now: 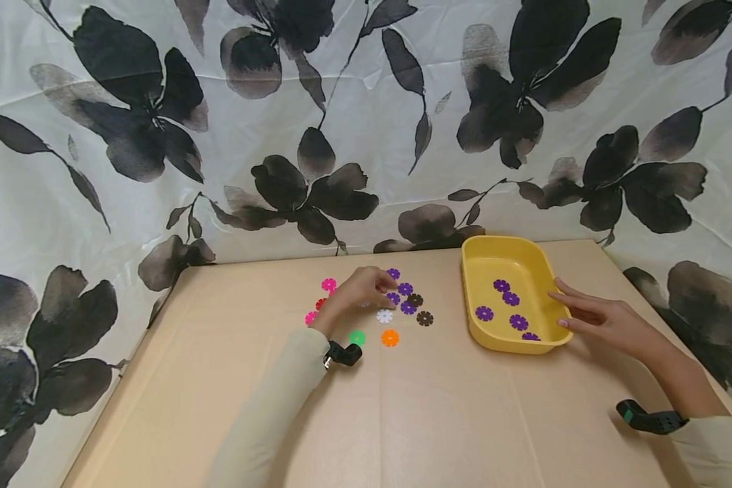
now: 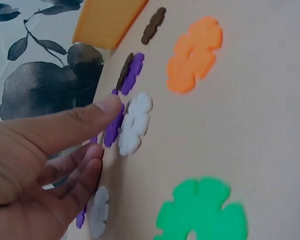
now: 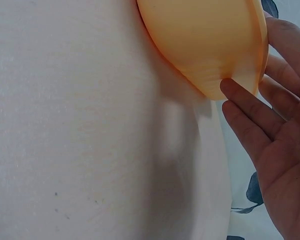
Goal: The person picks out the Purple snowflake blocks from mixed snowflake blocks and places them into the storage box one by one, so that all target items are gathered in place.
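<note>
My left hand (image 1: 361, 293) reaches over the scattered flower-shaped discs, its thumb and fingers apart. In the left wrist view the thumb tip overlaps a purple disc (image 2: 113, 131), beside a white disc (image 2: 136, 124); another white disc (image 2: 99, 212) lies below the fingers. Straight fingers of my right hand (image 1: 610, 324) touch the right side of a yellow tray (image 1: 474, 332). In the right wrist view fingertips (image 3: 230, 89) rest at the tray's outer wall. Several purple discs, one of them a purple disc (image 1: 518, 322), lie inside it.
An orange disc (image 1: 390, 337) and a green disc (image 1: 356, 337) lie nearest the person. Brown discs, including one brown disc (image 1: 424, 318), are to the right, and pink discs, including one pink disc (image 1: 329, 285), to the left. A flowered cloth (image 1: 378, 190) hangs behind the table (image 1: 439, 420).
</note>
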Tool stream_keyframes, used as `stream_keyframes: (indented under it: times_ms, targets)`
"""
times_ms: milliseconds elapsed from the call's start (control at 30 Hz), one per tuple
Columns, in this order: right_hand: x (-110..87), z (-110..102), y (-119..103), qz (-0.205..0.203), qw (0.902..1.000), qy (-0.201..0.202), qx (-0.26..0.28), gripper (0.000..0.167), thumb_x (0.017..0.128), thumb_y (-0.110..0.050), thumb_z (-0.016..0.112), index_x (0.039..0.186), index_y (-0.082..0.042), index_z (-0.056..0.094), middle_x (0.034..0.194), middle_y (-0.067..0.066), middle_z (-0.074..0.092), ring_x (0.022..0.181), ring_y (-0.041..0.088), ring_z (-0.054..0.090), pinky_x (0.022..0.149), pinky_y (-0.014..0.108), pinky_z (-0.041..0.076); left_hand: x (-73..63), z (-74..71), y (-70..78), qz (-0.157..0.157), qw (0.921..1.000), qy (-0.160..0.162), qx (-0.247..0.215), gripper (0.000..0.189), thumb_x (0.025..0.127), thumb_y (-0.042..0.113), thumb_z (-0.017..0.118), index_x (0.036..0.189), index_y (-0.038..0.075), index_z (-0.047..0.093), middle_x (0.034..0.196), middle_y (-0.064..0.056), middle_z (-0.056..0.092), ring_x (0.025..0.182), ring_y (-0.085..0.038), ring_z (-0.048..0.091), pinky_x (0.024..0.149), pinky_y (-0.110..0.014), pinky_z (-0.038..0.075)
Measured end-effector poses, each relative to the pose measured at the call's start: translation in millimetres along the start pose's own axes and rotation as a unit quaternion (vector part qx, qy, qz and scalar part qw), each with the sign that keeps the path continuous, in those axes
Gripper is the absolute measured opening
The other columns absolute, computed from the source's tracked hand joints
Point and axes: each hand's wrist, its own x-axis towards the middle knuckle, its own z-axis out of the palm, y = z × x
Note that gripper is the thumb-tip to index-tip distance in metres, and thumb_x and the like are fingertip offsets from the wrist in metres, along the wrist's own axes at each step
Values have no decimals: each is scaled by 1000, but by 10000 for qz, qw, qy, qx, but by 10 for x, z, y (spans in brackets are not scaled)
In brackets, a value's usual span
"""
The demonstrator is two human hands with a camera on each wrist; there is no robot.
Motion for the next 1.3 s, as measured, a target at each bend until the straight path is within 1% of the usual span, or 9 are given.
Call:
stream_keyframes:
  times_ms: [200, 333, 433, 600, 667, 767, 900, 1067, 1300]
  targets:
    - [4, -1, 4, 53, 10000, -40, 19, 64, 97, -37, 70, 151, -12, 48, 161, 21, 32, 137, 57, 39, 101, 61, 40, -3, 49, 69, -100, 9995, 146, 273, 32, 80, 11, 88, 109, 3, 77, 96, -8, 69, 86, -18, 56, 77, -21, 53]
    - [6, -4, -1, 55, 10000, -43, 16, 64, 97, -37, 70, 151, -12, 48, 161, 22, 32, 137, 56, 40, 100, 60, 41, 9, 56, 98, -220, 9986, 135, 465, 28, 79, 12, 89, 103, 4, 78, 88, -6, 66, 82, -17, 54, 71, -21, 50]
    - [15, -11, -2, 56, 10000, -41, 5, 65, 97, -38, 70, 151, -11, 48, 161, 22, 32, 137, 56, 40, 101, 60, 40, 21, 57, 118, -271, 9978, 57, 610, 27, 79, 13, 89, 103, 4, 78, 89, -5, 66, 83, -17, 55, 71, -21, 51]
    - [28, -23, -7, 0, 10000, -9, 4, 64, 96, -37, 71, 151, -11, 49, 160, 21, 33, 137, 56, 40, 100, 59, 41, -1, 39, 159, -181, 9968, 17, 773, 31, 82, 14, 86, 108, 4, 73, 98, -6, 67, 89, -19, 58, 80, -25, 55]
    - [34, -26, -3, -24, 10000, -2, -1, 63, 96, -37, 71, 150, -11, 50, 160, 21, 34, 136, 56, 41, 99, 57, 42, -24, 24, 163, -185, 9977, 62, 655, 32, 83, 14, 85, 111, 6, 71, 102, -6, 67, 93, -20, 59, 83, -27, 56]
    - [44, -31, 7, -41, 10000, -6, -41, 63, 96, -37, 71, 150, -12, 50, 160, 21, 35, 136, 55, 42, 98, 53, 43, -54, 2, 139, -176, 9993, 182, 285, 34, 83, 13, 84, 114, 8, 70, 108, -5, 68, 99, -21, 61, 86, -30, 57]
    - [54, -37, 11, -63, 10000, 14, -62, 63, 96, -37, 72, 150, -12, 51, 160, 20, 35, 136, 54, 42, 99, 54, 42, -57, -11, 75, -11, 9990, 423, -166, 37, 83, 12, 84, 118, 6, 72, 113, -6, 70, 103, -23, 64, 86, -30, 58]
    - [63, -37, 20, -100, 9999, 2, 24, 64, 96, -36, 71, 151, -10, 49, 161, 21, 32, 137, 55, 40, 101, 58, 41, -53, -8, 26, 86, 9950, 723, -687, 40, 82, 10, 85, 120, 5, 73, 112, -7, 72, 101, -23, 66, 87, -30, 58]
    - [93, -33, 64, -138, 9999, -25, 49, 63, 97, -35, 71, 150, -11, 49, 161, 21, 33, 137, 56, 41, 100, 57, 41, -70, -10, 26, 237, 9882, 912, -1211, 38, 85, 1, 79, 121, 7, 73, 110, -5, 74, 97, -20, 67, 87, -27, 58]
